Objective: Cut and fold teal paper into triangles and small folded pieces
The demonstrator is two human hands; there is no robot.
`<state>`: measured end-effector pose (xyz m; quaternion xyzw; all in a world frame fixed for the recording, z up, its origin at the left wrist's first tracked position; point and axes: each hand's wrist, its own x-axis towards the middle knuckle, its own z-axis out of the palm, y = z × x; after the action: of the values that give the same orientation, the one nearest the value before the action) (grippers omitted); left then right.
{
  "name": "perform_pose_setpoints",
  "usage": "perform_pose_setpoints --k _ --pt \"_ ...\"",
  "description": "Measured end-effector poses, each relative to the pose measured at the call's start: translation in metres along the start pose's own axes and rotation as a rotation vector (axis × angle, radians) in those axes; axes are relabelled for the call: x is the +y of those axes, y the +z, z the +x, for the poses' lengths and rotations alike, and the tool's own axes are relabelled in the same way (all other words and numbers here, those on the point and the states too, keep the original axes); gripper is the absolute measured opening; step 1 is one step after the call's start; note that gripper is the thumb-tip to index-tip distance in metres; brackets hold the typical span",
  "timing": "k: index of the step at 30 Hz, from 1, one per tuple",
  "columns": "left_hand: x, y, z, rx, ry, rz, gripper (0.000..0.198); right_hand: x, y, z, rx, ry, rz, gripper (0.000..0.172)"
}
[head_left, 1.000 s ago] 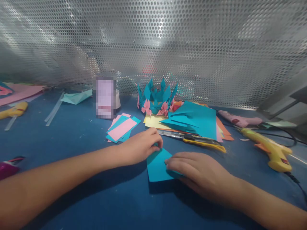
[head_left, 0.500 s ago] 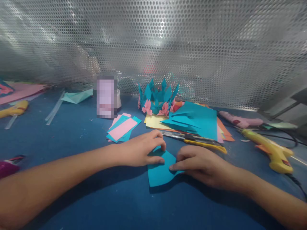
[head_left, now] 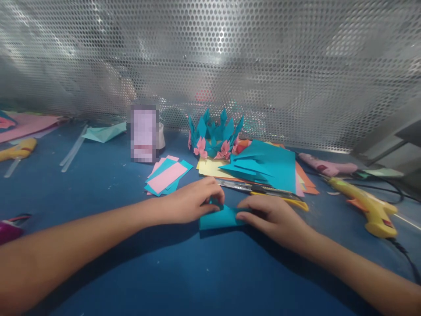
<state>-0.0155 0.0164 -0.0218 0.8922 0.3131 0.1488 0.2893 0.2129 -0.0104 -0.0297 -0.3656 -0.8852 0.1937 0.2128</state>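
A teal sheet of paper (head_left: 219, 220) is bent over on the blue table, its rounded fold facing me. My left hand (head_left: 200, 199) grips its left part, with thumb and fingers closed near the top edge. At the paper's right end, my right hand (head_left: 271, 215) pinches it between thumb and fingers. Just behind my hands lies a cutter knife (head_left: 243, 186), its blade pointing left. Yellow-handled scissors (head_left: 297, 203) are beside it, partly hidden by my right hand. The paper's far edge is partly covered by my fingers.
Pink and teal paper strips (head_left: 167, 177) lie left of centre. A teal paper crown with pink flowers (head_left: 215, 136) stands behind, beside stacked coloured paper (head_left: 279, 164). A yellow glue gun (head_left: 371, 208) with a cord is at right. A perforated metal panel (head_left: 210, 66) closes the back.
The near part of the teal paper has been folded up and away from me, so it now looks shorter. My right hand has moved slightly farther back with its edge.
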Motion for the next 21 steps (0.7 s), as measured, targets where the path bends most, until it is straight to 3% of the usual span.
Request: perform_pose_setpoints --k 3,5,7,13,21 --pt "-0.004 -0.004 0.003 -0.043 -0.026 -0.165 0.017 -0.001 0.005 0.003 0.000 0.131 -0.038 0.017" --pt "-0.004 -0.007 0.005 -0.062 -0.107 -0.334 0.033 -0.001 0.007 0.005 0.007 0.157 -0.056 0.017" --pt "-0.003 -0.009 0.004 -0.098 -0.153 -0.412 0.035 0.000 0.008 0.007 0.022 0.175 -0.072 0.018" --pt "0.004 -0.004 0.001 -0.061 -0.163 -0.139 0.030 0.000 0.007 0.009 0.055 0.209 -0.091 0.022" --pt "0.009 -0.002 0.004 -0.069 -0.135 -0.086 0.013 0.002 0.006 0.005 0.063 0.261 0.048 0.021"
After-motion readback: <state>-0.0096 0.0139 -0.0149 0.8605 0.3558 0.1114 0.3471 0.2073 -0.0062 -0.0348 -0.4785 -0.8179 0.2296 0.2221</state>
